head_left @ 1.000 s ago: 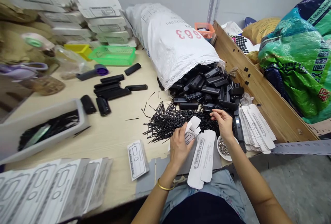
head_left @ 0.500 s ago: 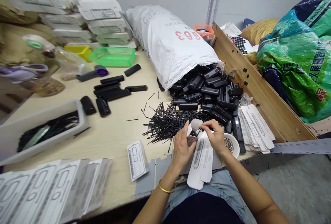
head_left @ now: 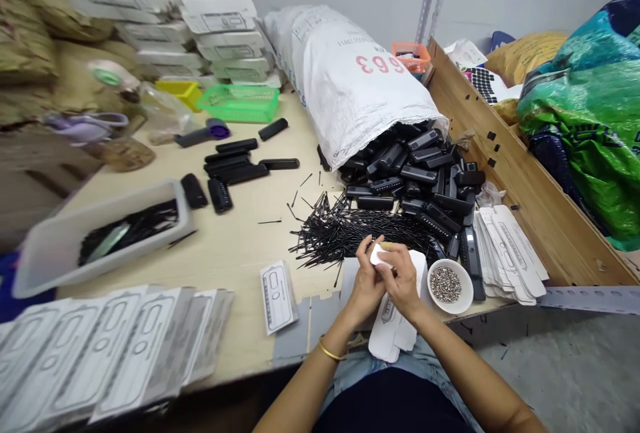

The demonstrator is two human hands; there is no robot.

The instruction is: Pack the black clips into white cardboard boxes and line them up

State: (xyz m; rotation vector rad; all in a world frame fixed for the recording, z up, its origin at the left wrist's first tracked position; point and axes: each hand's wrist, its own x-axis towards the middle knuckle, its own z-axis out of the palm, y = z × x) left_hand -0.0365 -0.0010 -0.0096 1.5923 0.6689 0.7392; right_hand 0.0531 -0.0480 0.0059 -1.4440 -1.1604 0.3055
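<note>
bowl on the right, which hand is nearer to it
Right. The right hand is to the left of the bowl; the left hand is farther left, beyond the right hand.

The carton (head_left: 381,255) is white, the sticks (head_left: 345,231) black.

Workshop with heaped black parts (head_left: 419,175)

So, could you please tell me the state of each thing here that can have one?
White box: held by left hand and right hand, mostly hidden; open or closed unclear
White sack: lying down, mouth open, black cases spilling out
White bowl: uncovered, holding small metal parts
Long bin: uncovered, holding black sticks
Lone printed box: looks closed
Cartons at far right: flat, stacked
</note>
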